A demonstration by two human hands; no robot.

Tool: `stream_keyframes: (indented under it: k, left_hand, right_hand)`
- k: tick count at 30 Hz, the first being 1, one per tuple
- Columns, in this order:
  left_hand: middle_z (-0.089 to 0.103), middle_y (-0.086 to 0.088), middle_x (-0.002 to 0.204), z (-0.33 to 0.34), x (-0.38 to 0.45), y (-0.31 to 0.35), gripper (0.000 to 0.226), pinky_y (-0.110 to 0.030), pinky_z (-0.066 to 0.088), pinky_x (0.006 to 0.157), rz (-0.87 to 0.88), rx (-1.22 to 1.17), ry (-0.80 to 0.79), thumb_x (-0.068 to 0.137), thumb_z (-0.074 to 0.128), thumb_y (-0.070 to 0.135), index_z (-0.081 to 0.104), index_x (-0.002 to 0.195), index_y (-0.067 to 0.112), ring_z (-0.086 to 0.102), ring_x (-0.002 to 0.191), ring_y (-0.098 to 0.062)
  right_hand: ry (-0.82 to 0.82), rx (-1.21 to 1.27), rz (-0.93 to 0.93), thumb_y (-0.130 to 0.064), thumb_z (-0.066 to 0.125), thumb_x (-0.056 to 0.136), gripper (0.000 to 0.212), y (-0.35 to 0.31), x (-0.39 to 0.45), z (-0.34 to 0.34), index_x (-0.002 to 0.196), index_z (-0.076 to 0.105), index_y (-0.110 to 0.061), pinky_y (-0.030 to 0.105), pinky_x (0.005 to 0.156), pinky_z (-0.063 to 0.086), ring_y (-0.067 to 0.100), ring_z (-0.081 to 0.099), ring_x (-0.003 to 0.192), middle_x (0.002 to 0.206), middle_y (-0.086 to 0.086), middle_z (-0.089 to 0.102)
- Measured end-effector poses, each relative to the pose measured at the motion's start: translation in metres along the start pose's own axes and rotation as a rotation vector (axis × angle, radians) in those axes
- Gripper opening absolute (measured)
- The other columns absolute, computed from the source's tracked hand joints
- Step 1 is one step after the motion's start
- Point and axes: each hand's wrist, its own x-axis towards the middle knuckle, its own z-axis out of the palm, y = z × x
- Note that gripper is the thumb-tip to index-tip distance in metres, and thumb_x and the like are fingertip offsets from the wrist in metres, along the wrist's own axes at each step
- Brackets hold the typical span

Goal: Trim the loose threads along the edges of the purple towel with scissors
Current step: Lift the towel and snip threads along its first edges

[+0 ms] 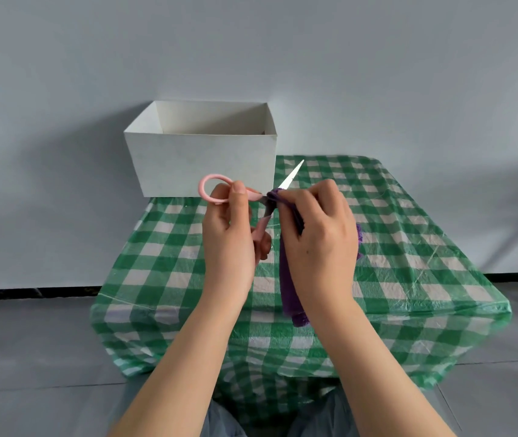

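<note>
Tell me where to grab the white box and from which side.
Grip the box by its rim, at the two short side walls, coming down from above. It is open-topped with thin upright walls, and the rim is bare. Its front is crowded: the left hand holds scissors there, and the right hand holds the towel.

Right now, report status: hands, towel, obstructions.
Left hand grips pink scissors, blades open. Right hand pinches purple towel at blades. Nothing obstructing.
</note>
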Motion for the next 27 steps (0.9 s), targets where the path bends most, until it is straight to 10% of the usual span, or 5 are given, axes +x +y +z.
stream_keyframes:
  k: [27]
  left_hand:
    - [0.039,0.006,0.064,-0.003,-0.001,-0.008,0.031,-0.024,0.035,0.037,-0.035,-0.061,0.044,0.1,0.041,0.034,0.056,0.08,0.016,0.043,0.04,-0.012]
  right_hand:
    - [-0.008,0.067,-0.034,-0.011,0.064,0.092,0.011,-0.002,-0.007,-0.001,0.097,0.073,-0.007,0.037,0.058,0.043,0.022,0.051,0.07,0.082,0.007,0.056]
